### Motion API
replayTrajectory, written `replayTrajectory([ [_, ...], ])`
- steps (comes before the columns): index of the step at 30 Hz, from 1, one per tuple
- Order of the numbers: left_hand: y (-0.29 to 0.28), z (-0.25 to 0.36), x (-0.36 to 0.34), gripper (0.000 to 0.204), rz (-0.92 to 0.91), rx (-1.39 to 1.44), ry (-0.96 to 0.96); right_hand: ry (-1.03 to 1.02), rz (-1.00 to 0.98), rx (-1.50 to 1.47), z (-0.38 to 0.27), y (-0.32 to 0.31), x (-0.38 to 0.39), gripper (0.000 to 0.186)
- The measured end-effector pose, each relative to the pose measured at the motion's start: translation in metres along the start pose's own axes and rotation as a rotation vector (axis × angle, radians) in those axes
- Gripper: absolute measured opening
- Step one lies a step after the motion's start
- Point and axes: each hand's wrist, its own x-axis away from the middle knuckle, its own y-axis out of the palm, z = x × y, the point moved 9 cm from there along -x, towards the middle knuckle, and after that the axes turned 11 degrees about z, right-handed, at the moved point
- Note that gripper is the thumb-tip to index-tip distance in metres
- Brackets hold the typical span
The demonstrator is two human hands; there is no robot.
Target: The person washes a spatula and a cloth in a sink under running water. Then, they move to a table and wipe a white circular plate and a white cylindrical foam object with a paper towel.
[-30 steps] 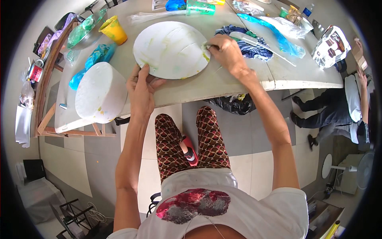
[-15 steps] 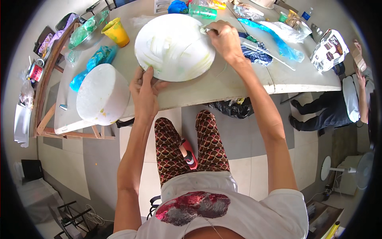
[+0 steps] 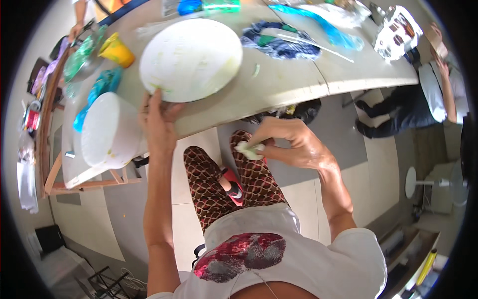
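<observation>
Disc, white, smeared, upper left of centre. Left hand pinches its lower rim, thumb on top. Right hand, centre-right, pinches crumpled wad. Probably best: rim steady, wad's clean fold outward, even pressure.

Pale wad, partly hidden by right fingers, material unclear

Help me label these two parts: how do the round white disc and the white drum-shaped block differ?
The disc looks thin; the block is thick. The disc bears greenish streaks; the block shows a few yellowish specks. The left hand grips the disc's edge; the block sits unheld. Both are white and round.
</observation>
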Motion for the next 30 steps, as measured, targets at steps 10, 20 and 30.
replayTrajectory([
  [10, 0.037, 0.0, 0.001, 0.03, 0.055, -0.041, 0.089, 0.78, 0.627, 0.356, 0.405, -0.13, 0.117, 0.02],
  [20, -0.002, 0.038, -0.003, 0.037, 0.212, -0.068, 0.097, 0.377, 0.372, 0.581, 0.351, -0.117, 0.029, 0.041],
  [30, -0.017, 0.069, 0.015, 0.034, 0.001, 0.143, -0.003, 0.174, -0.128, 0.237, -0.019, -0.037, 0.019, 0.033],
])
